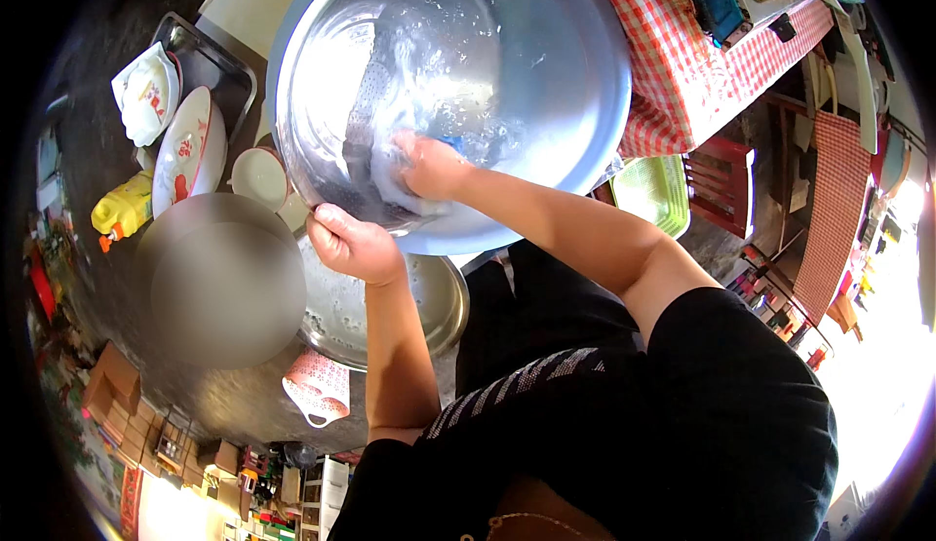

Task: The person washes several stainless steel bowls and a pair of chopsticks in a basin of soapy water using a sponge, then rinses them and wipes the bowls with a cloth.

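My left hand grips the rim of a large shiny metal basin, which is tilted over a wide light-blue basin. My right hand is down inside the metal basin, pressed on something whitish and wet, perhaps a cloth, blurred by splashing water; a bit of blue shows beside the fingers. Whether the fingers are closed on it is hard to see. Under my left forearm lies another round metal pan with droplets or suds in it.
To the left are a white cup, oval dishes with red patterns, a yellow bottle with an orange cap and a black tray. A red checked tablecloth and a green plastic basket are at the right. A pink patterned container stands below.
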`<state>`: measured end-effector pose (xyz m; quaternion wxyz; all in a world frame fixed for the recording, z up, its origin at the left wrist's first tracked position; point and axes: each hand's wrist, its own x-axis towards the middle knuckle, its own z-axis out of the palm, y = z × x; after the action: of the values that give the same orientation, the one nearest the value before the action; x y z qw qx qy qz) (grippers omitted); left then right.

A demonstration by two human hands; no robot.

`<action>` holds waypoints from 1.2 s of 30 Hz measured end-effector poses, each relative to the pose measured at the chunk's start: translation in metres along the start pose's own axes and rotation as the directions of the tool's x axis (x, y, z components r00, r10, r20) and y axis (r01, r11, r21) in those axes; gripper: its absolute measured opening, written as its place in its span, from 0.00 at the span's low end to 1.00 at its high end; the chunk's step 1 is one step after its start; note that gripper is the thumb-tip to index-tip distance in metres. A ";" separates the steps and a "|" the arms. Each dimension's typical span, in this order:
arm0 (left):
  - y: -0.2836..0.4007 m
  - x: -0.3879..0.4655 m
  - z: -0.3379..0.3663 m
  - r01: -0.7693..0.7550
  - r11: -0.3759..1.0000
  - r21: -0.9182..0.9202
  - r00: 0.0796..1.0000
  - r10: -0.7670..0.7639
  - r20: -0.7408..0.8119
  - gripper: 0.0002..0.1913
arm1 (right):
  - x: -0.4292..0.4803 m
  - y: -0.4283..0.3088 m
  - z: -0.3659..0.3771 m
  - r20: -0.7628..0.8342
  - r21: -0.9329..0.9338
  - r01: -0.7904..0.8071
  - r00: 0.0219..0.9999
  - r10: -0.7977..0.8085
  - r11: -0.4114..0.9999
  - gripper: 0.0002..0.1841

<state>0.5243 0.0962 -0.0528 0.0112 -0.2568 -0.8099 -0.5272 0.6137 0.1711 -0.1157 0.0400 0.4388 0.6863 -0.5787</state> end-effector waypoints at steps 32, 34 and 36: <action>0.032 -0.004 0.001 0.020 0.993 0.117 0.985 -0.039 0.165 0.13 | 0.127 -0.031 -0.075 -0.752 -0.131 0.554 0.485 -0.447 0.822 0.17; 0.030 -0.002 0.001 0.043 0.993 0.108 0.985 -0.060 0.160 0.13 | 0.121 -0.028 -0.070 -0.780 -0.105 0.397 0.536 -0.323 0.912 0.17; 0.029 0.000 0.001 0.043 0.994 0.103 0.986 -0.059 0.158 0.13 | 0.118 -0.029 -0.066 -0.805 -0.025 0.285 0.563 -0.188 0.958 0.16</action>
<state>0.5369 0.1057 -0.0288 -0.0551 -0.2767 -0.8398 -0.4639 0.5527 0.2925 -0.1386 -0.3734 0.5566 0.6509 -0.3565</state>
